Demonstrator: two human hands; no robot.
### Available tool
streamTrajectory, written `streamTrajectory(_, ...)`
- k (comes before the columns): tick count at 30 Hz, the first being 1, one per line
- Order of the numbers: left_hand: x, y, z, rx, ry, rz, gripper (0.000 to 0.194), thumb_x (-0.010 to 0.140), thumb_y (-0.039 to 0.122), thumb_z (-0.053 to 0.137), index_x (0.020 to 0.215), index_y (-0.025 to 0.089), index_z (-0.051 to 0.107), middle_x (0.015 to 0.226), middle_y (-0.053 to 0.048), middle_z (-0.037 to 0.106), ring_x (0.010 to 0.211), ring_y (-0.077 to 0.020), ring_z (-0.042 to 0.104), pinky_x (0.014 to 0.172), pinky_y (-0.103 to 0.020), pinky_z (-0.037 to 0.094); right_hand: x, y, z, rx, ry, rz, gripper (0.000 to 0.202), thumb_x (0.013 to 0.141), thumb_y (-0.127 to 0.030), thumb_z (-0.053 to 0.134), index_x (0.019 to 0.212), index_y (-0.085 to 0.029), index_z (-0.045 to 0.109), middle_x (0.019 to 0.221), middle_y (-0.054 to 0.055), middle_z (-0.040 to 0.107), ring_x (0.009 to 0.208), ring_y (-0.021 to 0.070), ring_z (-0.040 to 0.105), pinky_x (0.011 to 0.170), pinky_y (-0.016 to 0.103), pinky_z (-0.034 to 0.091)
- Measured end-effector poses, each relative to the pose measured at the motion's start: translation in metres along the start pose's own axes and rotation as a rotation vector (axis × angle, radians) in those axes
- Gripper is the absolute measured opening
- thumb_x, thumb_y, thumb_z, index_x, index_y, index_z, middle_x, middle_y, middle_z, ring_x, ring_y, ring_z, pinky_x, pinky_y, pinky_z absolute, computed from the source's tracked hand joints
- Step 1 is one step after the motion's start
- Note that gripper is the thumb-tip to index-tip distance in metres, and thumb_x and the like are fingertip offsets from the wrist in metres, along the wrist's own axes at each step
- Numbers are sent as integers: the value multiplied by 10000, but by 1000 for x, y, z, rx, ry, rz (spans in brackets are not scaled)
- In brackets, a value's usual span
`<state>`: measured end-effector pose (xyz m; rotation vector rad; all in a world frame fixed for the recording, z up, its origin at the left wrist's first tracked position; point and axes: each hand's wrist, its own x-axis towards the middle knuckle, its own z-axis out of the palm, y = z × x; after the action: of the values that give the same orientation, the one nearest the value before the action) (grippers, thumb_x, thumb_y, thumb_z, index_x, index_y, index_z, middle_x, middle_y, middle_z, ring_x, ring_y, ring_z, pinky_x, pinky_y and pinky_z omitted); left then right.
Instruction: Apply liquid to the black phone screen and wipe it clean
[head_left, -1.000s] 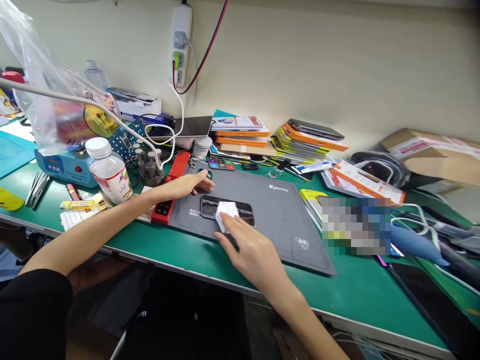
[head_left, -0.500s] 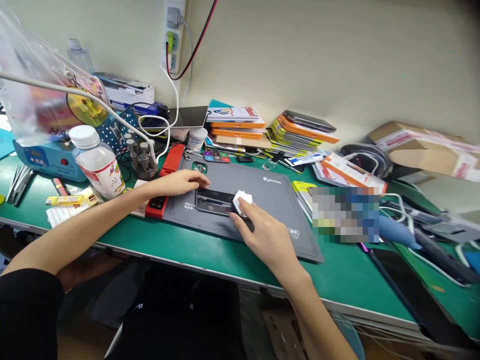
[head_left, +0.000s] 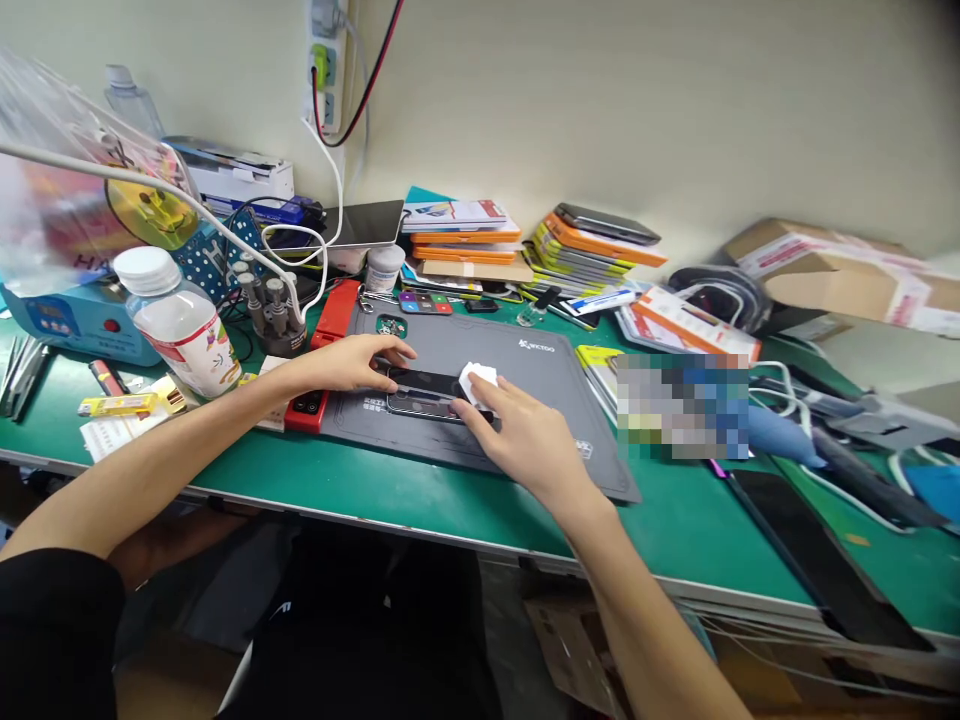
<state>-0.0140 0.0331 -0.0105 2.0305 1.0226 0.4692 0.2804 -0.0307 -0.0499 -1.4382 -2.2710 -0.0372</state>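
Note:
A black smartphone point(head_left: 427, 404) lies on the grey work mat point(head_left: 465, 450), its glossy face up with light reflected in it. My left hand point(head_left: 364, 362) holds the phone's left end, thumb at the corner and fingers curved over the far side. A crumpled white tissue point(head_left: 474, 380) is pinched under the fingers of my right hand point(head_left: 529, 430) at the phone's right end. The right thumb rests by the phone's near edge. My right hand hides part of that end.
Left of the mat stand a white-capped bottle point(head_left: 180, 330) and a screwdriver stand point(head_left: 274, 315). Stacks of flat boxes point(head_left: 461, 240) line the wall. A long dark panel point(head_left: 817, 550) lies at the right, and a white cable point(head_left: 187, 200) hangs across the left side.
The whole view has shifted slightly. My left thumb has come down onto the phone's left end. The tissue and my right hand stay at the right end, the fingers slightly farther back.

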Motion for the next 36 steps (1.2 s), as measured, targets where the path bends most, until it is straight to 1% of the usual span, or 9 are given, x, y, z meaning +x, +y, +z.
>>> streamTrajectory(7,2,1,-7,62,-1,-1,673,860,427,751,1470,188,596,1457,-117,708,1338,-260,674,1147,-392,514,-5,-32,-4,74,3,-99,583,1085,-512,546,1496,-112,653,1496,156,693,1479,387,580,1251,547,483)
streamTrajectory(10,5,-1,-10,104,-2,-8,686,863,532,736,1457,212,613,1469,-101,700,1344,-279,667,1173,-421,504,-4,-24,-3,94,10,-27,506,1115,-457,489,1485,-163,670,1478,95,714,1467,348,600,1267,527,473)
streamTrajectory(13,7,-2,-12,135,-13,-15,698,865,575,723,1461,228,615,1473,-90,699,1358,-288,657,1191,-431,494,1,-15,-3,83,8,74,496,1104,-459,512,1478,-179,678,1477,92,715,1486,368,576,1239,564,498)
streamTrajectory(16,6,1,-10,154,-25,-8,702,882,578,700,1477,221,601,1479,-92,692,1354,-276,656,1181,-406,500,-5,-19,-4,90,-8,40,564,1082,-495,559,1526,-156,635,1530,122,671,1493,371,568,1260,569,472)
streamTrajectory(20,3,6,-3,394,6,128,673,974,588,625,1523,203,568,1502,-131,649,1366,-281,625,1175,-396,481,-29,-25,-9,157,15,-37,546,1101,-464,531,1545,-159,619,1546,100,658,1484,330,584,1289,533,446)
streamTrajectory(25,0,10,4,686,3,276,622,1064,584,523,1562,211,540,1419,-149,660,1289,-296,649,1117,-403,489,-26,-10,-10,162,11,79,446,1108,-407,506,1496,-264,673,1511,23,687,1472,339,591,1232,550,511)
streamTrajectory(28,-1,12,3,691,-13,284,712,1019,637,602,1582,211,515,1455,-150,640,1315,-293,632,1113,-370,480,-18,-13,-6,101,9,90,481,1098,-407,527,1534,-233,634,1509,83,688,1429,349,633,1187,554,550)
streamTrajectory(32,-3,14,3,685,-26,255,737,1007,627,632,1604,218,494,1442,-148,639,1311,-298,628,1100,-360,473,-33,-37,1,-6,84,14,630,1094,-497,550,1584,-102,555,1529,223,643,1431,377,628,1202,572,529)
streamTrajectory(36,-4,15,3,657,-39,222,711,986,609,672,1580,243,531,1403,-128,662,1290,-294,642,1065,-345,486,-46,-39,1,56,101,31,568,1117,-466,504,1544,-105,601,1506,203,665,1408,368,649,1175,558,557)
